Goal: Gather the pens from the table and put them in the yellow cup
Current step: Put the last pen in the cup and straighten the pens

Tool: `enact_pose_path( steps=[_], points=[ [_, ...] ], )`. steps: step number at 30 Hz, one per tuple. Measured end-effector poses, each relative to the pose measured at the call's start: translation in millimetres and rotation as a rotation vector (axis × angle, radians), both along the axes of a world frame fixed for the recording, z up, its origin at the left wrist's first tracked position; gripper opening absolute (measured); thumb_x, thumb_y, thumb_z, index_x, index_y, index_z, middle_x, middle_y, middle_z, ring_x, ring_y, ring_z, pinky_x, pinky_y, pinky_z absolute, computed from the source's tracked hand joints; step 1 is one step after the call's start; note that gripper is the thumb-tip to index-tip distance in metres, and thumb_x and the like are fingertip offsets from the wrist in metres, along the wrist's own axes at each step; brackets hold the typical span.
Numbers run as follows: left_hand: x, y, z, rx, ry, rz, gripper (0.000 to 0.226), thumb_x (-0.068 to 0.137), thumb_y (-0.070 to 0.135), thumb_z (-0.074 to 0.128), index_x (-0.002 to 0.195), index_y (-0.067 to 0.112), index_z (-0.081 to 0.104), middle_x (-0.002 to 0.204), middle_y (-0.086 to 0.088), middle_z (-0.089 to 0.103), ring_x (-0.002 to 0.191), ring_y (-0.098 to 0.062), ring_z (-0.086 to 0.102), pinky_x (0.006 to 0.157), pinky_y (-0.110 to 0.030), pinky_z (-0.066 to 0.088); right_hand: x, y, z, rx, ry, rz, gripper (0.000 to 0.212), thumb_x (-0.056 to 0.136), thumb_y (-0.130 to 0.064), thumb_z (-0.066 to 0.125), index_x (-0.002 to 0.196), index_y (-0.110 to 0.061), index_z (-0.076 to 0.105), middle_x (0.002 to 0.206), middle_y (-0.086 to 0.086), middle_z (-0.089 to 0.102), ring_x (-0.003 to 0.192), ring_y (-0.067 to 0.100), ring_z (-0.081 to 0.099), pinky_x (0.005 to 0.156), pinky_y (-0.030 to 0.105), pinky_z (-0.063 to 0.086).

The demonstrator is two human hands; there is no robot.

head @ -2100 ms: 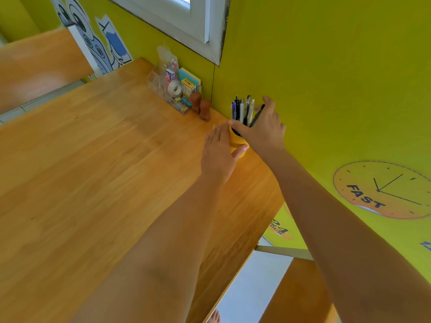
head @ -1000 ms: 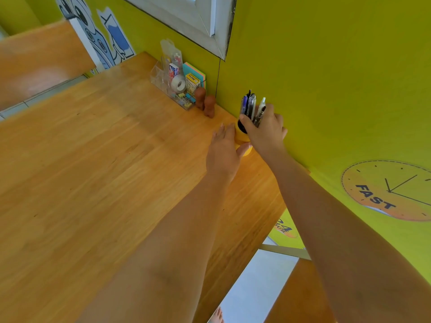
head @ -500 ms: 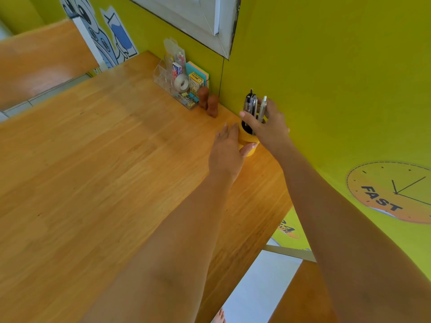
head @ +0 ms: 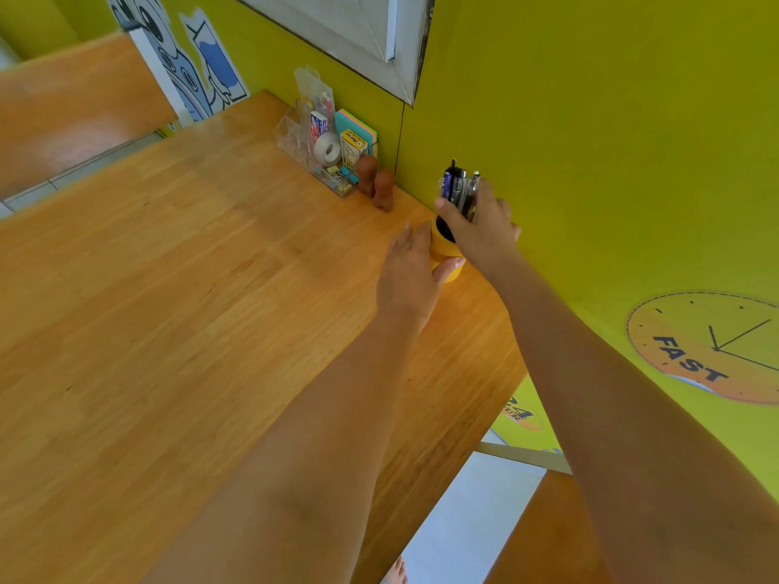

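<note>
A: Starting at the upper left of the frame, what do you see?

B: A blue and white cartoon cutout on the green wall, above the far edge of the wooden surface. Further right, upper centre, a clear organiser sits against the wall with a tape roll, a small yellow box and coloured sticky notes in it. Two small brown figures stand just beside it on its right.

A: And the hands?

B: The left hand is at the centre, fingers flat along the left side of the yellow cup, thumb curled round its near side; that grip is holding the cup. The cup stands on the surface close to the wall, right of centre in the upper half.

A: The pens?

B: The pens are bunched upright with their lower ends inside the cup. The right hand comes in from the lower right, its grip closed around the bundle just above the rim, thumb on the left side.

A: Anything on the right?

B: An orange clock sticker reading "FAST" on the wall at the right edge, and a smaller orange sticker lower down, below the surface's edge.
</note>
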State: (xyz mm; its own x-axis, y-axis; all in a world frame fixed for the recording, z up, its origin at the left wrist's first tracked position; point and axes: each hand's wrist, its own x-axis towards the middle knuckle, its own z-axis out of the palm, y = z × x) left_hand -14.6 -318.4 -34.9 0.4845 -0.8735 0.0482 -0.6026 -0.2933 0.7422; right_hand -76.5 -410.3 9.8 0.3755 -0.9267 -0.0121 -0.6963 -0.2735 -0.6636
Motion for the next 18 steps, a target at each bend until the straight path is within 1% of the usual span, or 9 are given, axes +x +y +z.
enact_pose_path(
  steps=[3, 8, 11, 15, 18],
  points=[
    [0, -2, -5, 0.002, -0.012, 0.005, 0.068, 0.095, 0.042, 0.052, 0.149, 0.008, 0.029, 0.154, -0.015, 0.037, 0.15, -0.026, 0.017, 0.123, -0.041, 0.017, 4, 3, -1, -0.048, 0.057, -0.008, 0.052, 0.093, -0.052, 0.052, 0.12, -0.008, 0.044, 0.124, 0.011, 0.057, 0.125, 0.028, 0.044, 0.102, 0.048, 0.027],
    [1, -2, -5, 0.005, -0.025, 0.006, 0.066, 0.096, 0.039, 0.053, 0.149, 0.007, 0.029, 0.154, -0.015, 0.037, 0.15, -0.026, 0.017, 0.123, -0.04, 0.017, 6, 5, -2, -0.072, 0.148, -0.008, 0.053, 0.096, -0.055, 0.043, 0.122, -0.009, 0.042, 0.13, 0.012, 0.055, 0.129, 0.028, 0.04, 0.1, 0.047, 0.027],
    [0, -2, -4, 0.001, -0.024, 0.01, 0.065, 0.096, 0.039, 0.054, 0.149, 0.008, 0.03, 0.154, -0.016, 0.037, 0.15, -0.026, 0.017, 0.123, -0.04, 0.017, 2, 4, -5, -0.073, 0.163, -0.005, 0.057, 0.096, -0.056, 0.04, 0.129, -0.009, 0.039, 0.133, 0.011, 0.053, 0.131, 0.028, 0.039, 0.1, 0.048, 0.027],
    [-2, 0, 1, 0.036, -0.027, 0.013, 0.068, 0.095, 0.039, 0.054, 0.151, 0.01, 0.026, 0.157, -0.016, 0.03, 0.15, -0.029, 0.015, 0.122, -0.041, 0.02, -5, 8, -7, -0.093, 0.181, 0.005, 0.068, 0.095, -0.058, 0.042, 0.143, -0.011, 0.03, 0.137, 0.01, 0.051, 0.133, 0.028, 0.04, 0.101, 0.05, 0.028],
    [0, -1, 1, 0.036, -0.041, 0.006, 0.07, 0.094, 0.039, 0.056, 0.15, 0.01, 0.027, 0.156, -0.016, 0.034, 0.15, -0.027, 0.016, 0.122, -0.043, 0.02, -12, 12, -5, -0.079, 0.188, 0.032, 0.072, 0.096, -0.056, 0.042, 0.149, -0.011, 0.022, 0.144, 0.01, 0.048, 0.137, 0.028, 0.038, 0.105, 0.051, 0.026]
  ],
)
